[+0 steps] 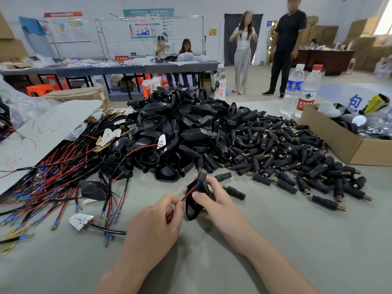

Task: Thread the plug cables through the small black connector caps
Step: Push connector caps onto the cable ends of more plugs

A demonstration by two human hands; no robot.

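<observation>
Near centre, a black plastic teardrop-shaped cap (pixel 196 200) is held tilted; a thin red cable (pixel 189 193) with a blue-sleeved tip reaches its narrow far end.

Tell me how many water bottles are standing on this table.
3. A red-lettered bottle stands behind the pile of black caps; a blue-labelled bottle and a red-capped bottle stand together beside the cardboard box. Others may be hidden.

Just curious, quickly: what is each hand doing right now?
Left hand: pinching the red wire.
Right hand: gripping the black cap.

Head-worn, forward-down, close over table (pixel 275 240)
</observation>
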